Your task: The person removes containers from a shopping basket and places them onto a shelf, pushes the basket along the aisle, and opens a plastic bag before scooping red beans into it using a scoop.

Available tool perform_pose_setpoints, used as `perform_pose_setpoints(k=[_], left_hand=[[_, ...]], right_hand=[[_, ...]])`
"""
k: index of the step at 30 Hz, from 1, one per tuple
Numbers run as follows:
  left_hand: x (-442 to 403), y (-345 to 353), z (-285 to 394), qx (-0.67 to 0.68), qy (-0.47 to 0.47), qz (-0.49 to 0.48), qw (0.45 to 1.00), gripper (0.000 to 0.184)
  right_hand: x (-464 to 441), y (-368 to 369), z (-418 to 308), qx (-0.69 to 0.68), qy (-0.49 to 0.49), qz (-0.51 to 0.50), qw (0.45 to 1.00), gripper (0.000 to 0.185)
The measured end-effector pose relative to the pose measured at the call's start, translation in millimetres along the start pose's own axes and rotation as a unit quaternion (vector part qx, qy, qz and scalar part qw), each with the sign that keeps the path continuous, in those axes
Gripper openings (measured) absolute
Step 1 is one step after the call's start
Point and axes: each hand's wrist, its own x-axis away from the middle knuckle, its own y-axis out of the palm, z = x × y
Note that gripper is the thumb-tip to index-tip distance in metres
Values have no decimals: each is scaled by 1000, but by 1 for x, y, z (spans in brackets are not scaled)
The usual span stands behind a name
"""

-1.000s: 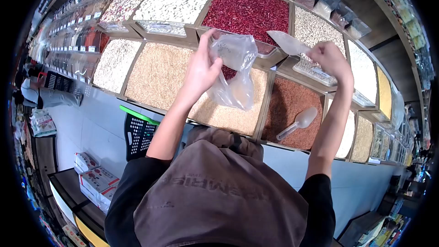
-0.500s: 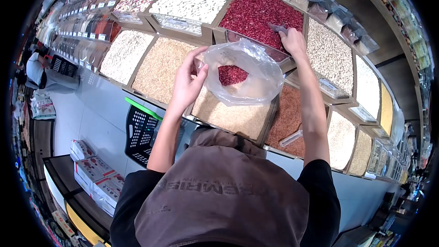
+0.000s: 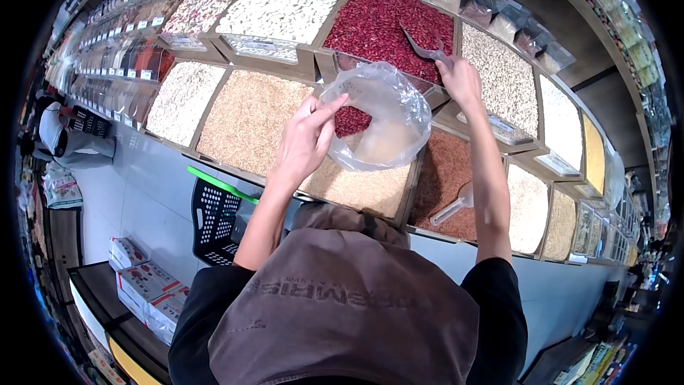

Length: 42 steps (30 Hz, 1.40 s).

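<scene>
My left hand (image 3: pixel 305 139) grips the left side of a clear plastic bag (image 3: pixel 406 114), its index finger stretched along the rim. The bag's mouth gapes upward, and dark red beans (image 3: pixel 350 121) show inside it. My right hand (image 3: pixel 463 80) is closed round the handle of a grey scoop (image 3: pixel 422 50). The scoop's blade rests at the right part of the bin of red beans (image 3: pixel 377 18); whether it carries beans I cannot tell. The bag hangs in front of that bin, above the pale grain bin (image 3: pixel 363 189).
White beans (image 3: pixel 281 7) and speckled beans (image 3: pixel 499 75) flank the red ones. A clear scoop (image 3: pixel 452 207) lies on reddish-brown grain (image 3: pixel 445 164). A black basket with a green handle (image 3: pixel 217 210) stands at my left. A person (image 3: pixel 68 139) is at the far left.
My right hand has turned the scoop, and more of its blade shows now. My left hand has shifted its hold, with the index finger now along the bag's rim.
</scene>
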Motion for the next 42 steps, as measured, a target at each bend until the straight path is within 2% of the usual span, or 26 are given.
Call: perform_pose_setpoints(k=[2,7,11,17,22,27,30,31,33,37,39,41,42], left_hand=[[-2,2,11,73,-79,35,994,44],[1,12,29,101,-73,23,992,40],[5,23,29,102,-63,1,993,41],[3,21,21,152,-90,6,984,42],[0,26,14,252,-112,28,961,42],[-2,37,7,340,-148,40,928,41],[-1,40,9,384,-167,43,907,39],[-2,39,11,398,-169,48,900,38],[-2,37,10,386,-182,40,904,37],[0,36,13,375,-179,48,908,36],[2,34,16,380,-169,51,908,37],[6,27,18,382,-162,58,908,38],[8,25,18,380,-162,55,909,38]], right_hand=[[6,-1,1,-8,-8,1,1000,36],[14,-3,-2,-48,19,6,999,36],[15,-6,3,-34,-4,30,999,37],[34,-38,3,-138,-15,53,989,36],[59,-77,1,-182,-11,-26,983,32],[91,-100,6,-206,-46,-31,977,34],[114,-114,4,-229,-33,-83,969,36],[120,-117,4,-229,-33,-88,969,36],[130,-121,3,-226,-112,-117,961,37],[143,-132,-29,-103,-86,-190,973,39],[141,-126,-38,-86,-87,-203,972,42],[140,-112,-38,-45,-122,-229,965,42],[142,-101,-37,-46,-150,-205,966,39]])
